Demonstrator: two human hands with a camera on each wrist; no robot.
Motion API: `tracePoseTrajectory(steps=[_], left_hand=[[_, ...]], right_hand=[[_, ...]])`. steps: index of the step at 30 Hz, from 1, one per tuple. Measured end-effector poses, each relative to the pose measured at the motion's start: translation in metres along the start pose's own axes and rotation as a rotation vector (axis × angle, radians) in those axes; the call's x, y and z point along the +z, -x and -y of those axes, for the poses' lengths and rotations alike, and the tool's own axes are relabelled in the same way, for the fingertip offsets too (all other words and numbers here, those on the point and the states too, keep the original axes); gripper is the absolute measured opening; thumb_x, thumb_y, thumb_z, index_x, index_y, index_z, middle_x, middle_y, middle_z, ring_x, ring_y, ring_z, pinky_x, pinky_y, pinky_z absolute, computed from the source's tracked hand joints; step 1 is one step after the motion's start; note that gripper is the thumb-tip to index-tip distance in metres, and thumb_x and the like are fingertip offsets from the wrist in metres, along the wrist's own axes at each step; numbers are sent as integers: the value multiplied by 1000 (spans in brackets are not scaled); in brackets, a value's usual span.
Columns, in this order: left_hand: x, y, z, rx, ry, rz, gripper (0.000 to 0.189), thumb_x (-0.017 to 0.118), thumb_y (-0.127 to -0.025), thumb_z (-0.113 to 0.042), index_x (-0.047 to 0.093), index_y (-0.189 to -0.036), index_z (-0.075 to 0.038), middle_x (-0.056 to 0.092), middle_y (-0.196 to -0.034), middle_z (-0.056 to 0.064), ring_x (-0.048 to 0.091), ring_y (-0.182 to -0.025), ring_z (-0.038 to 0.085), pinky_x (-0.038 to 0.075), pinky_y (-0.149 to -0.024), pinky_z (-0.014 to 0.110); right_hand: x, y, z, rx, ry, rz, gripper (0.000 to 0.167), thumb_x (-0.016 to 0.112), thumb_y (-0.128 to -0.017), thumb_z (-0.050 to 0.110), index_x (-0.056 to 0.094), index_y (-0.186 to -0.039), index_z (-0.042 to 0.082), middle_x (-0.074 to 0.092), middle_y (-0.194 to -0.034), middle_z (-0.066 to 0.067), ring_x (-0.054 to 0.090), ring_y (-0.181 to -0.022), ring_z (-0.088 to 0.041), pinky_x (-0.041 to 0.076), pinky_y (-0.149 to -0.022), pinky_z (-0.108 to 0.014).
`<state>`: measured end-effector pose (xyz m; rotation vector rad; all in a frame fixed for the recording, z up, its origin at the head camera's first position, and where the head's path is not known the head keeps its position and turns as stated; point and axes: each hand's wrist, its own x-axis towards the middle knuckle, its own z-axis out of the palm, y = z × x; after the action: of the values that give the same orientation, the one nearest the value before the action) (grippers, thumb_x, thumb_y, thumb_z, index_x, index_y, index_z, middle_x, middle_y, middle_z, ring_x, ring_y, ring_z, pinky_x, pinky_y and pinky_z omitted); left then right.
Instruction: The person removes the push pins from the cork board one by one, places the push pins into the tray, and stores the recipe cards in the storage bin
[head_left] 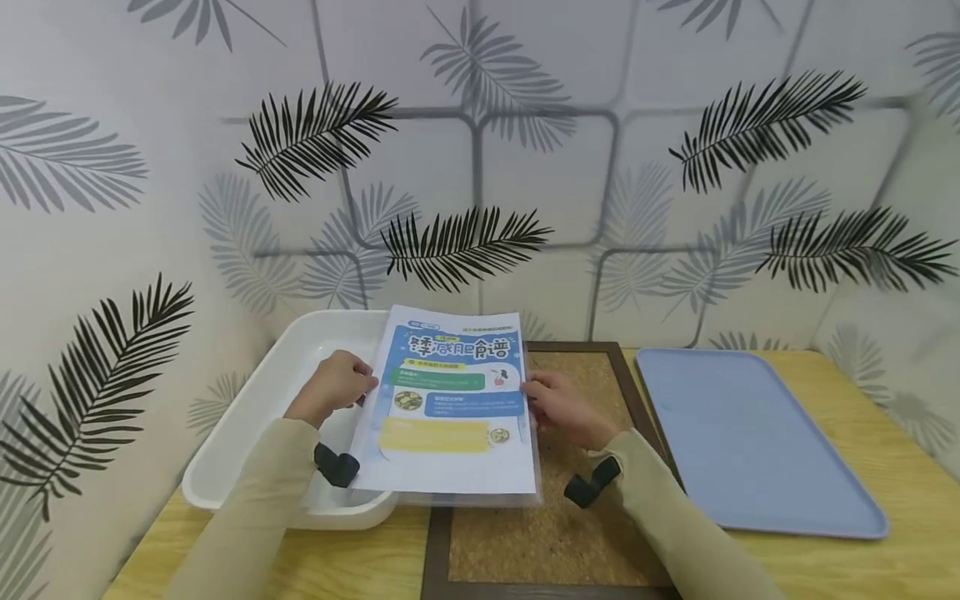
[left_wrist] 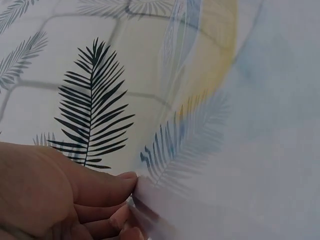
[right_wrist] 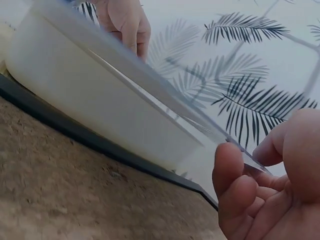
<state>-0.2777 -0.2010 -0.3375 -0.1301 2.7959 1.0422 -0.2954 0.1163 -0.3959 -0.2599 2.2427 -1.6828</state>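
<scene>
A printed sheet in a clear plastic sleeve (head_left: 457, 400), blue and white with Chinese lettering, is held up between both hands. By its left edge the left hand (head_left: 337, 385) pinches it, thumb against the fingers, as the left wrist view shows the hand (left_wrist: 65, 195) at the sheet's glossy side. On the opposite edge the right hand (head_left: 566, 408) pinches it as well; in the right wrist view that hand (right_wrist: 265, 185) has its thumb and fingertips on the thin edge. The sheet is above the white tray and the cork board and overlaps both.
A deep white plastic tray (head_left: 255, 417) stands at the left. Beneath the right hand lies a cork board (head_left: 555, 542) with a dark frame. A flat light-blue tray (head_left: 757, 442) is at the right on the wood-grain table (head_left: 367, 567). Behind rises a leaf-patterned wall (head_left: 547, 183).
</scene>
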Motion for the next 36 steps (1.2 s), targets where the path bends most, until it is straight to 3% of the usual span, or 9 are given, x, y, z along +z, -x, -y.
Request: tracePoseTrajectory(steps=[4, 11, 22, 28, 36], left_hand=[[-17, 0, 13, -4, -32, -3, 38, 54, -96, -11, 53, -124, 13, 63, -112, 26, 66, -85, 24, 54, -76, 35], [-45, 0, 46, -12, -82, 14, 35, 54, -94, -10, 53, -118, 15, 64, -100, 24, 65, -82, 25, 53, -70, 35], [-64, -3, 94, -94, -63, 9, 40, 55, -94, -12, 49, -126, 12, 58, -115, 29, 63, -95, 34, 52, -77, 40], [-72, -3, 105, -103, -51, 7, 44, 55, -95, -13, 47, -130, 12, 54, -121, 30, 60, -99, 37, 52, -83, 45], [-76, -7, 110, -106, -19, -37, 44, 58, -95, -17, 50, -130, 8, 57, -121, 28, 63, -96, 33, 53, -75, 35]], right_hand=[[17, -9, 10, -3, -3, 41, 34, 41, -102, 17, 55, -129, 2, 62, -82, -7, 51, -56, -13, 40, -50, -23], [52, -18, 23, -41, -11, 125, 31, 41, -103, 15, 55, -124, -2, 59, -74, -7, 54, -57, -14, 44, -50, -23], [96, -33, 33, -100, 6, 155, 25, 44, -101, 13, 57, -114, -5, 57, -67, -5, 53, -54, -11, 45, -49, -22], [106, -39, 40, -128, -10, 166, 24, 45, -101, 11, 56, -113, -6, 57, -69, -5, 53, -54, -11, 45, -48, -20], [112, -45, 46, -91, -61, 135, 22, 45, -101, 10, 55, -113, -6, 56, -70, -6, 51, -52, -11, 45, -47, -19]])
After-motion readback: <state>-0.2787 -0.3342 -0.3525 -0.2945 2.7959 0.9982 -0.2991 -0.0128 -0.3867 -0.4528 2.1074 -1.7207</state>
